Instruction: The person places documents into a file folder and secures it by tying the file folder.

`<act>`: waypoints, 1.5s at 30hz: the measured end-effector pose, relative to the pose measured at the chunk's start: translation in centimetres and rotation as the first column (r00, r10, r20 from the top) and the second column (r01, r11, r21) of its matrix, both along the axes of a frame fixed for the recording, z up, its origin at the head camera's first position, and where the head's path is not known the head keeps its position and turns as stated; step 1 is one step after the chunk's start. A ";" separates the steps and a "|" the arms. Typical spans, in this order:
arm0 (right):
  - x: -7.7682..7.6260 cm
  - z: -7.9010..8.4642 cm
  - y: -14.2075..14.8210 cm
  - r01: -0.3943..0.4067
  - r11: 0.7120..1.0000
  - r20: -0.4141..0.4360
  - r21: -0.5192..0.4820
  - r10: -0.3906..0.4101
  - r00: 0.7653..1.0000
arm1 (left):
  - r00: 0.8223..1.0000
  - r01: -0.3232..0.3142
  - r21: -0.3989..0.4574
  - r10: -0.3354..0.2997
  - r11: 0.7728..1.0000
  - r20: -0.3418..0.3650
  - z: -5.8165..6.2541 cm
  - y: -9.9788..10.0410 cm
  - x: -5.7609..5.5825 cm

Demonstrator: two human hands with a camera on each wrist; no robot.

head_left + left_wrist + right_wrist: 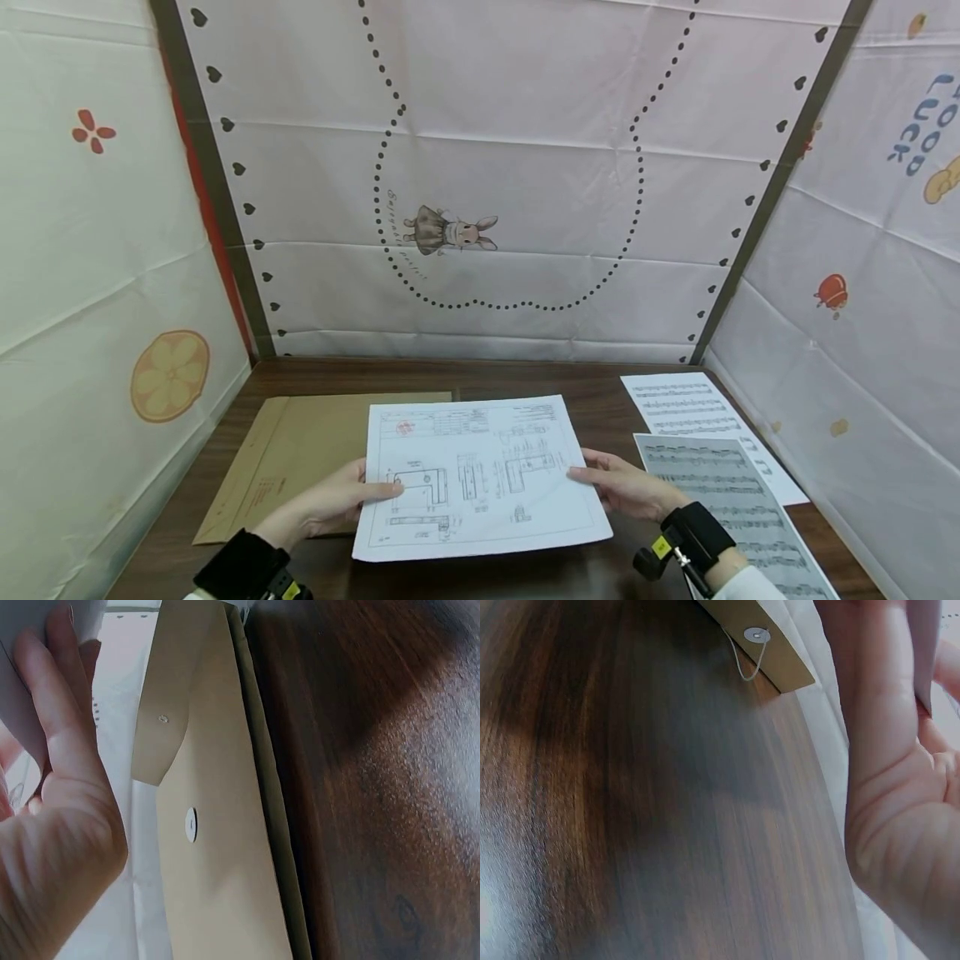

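"GOOD LUCK" [931,141] on white cloth [862,212]

A dark-brown wooden tabletop [596,408], its surface catching bright glare in both wrist views, carries an envelope and sheet music. From the tabletop's center, the brown envelope [307,454] lies toward 9 to 10 o'clock, red print [267,492] on its 8 o'clock side and one portion hidden in the head view. The left wrist view shows a round white disc [191,825] on its face; in the right wrist view, a thin string [748,677] loops against the wood. At 2 o'clock, a white music sheet [682,408] rests aslant, partly covered by a gray music sheet [742,508] toward 3 to 4 o'clock.
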State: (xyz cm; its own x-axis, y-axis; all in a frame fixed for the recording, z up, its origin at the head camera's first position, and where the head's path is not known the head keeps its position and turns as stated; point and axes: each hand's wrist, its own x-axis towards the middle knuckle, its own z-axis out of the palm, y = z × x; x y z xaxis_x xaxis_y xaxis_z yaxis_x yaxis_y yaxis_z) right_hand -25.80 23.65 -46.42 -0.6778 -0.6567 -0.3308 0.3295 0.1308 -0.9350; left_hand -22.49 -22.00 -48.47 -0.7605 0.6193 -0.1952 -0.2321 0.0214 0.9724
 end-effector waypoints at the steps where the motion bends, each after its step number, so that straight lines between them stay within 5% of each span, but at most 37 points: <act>1: 0.0 0.0 -0.1 -0.010 1.000 0.000 -0.007 0.010 1.000 | 1.000 0.009 0.005 -0.009 1.000 0.002 0.0 0.0 0.0; 9: -0.3 -0.5 -0.4 0.006 0.998 -0.006 -0.070 -0.007 1.000 | 0.999 -0.040 -0.033 0.041 0.999 0.023 0.0 0.3 0.1; 21: -0.8 0.1 1.3 0.114 0.993 -0.118 0.029 -0.110 0.987 | 0.981 -0.185 -0.110 0.190 0.977 0.041 -0.6 1.3 -0.3; 34: -2.3 1.6 4.1 0.215 0.964 -0.258 0.156 -0.170 0.951 | 0.970 -0.235 -0.221 0.213 0.947 -0.119 -1.0 2.2 -1.3; 40: -2.7 2.9 4.7 0.230 0.950 -0.292 0.211 -0.163 0.942 | 0.945 -0.303 -0.313 0.242 0.900 -0.218 -0.5 3.4 -1.8; 45: -2.8 3.9 5.2 0.246 0.932 -0.314 0.267 -0.157 0.936 | 0.877 -0.428 -0.395 0.267 0.813 -0.400 -0.2 4.7 -1.8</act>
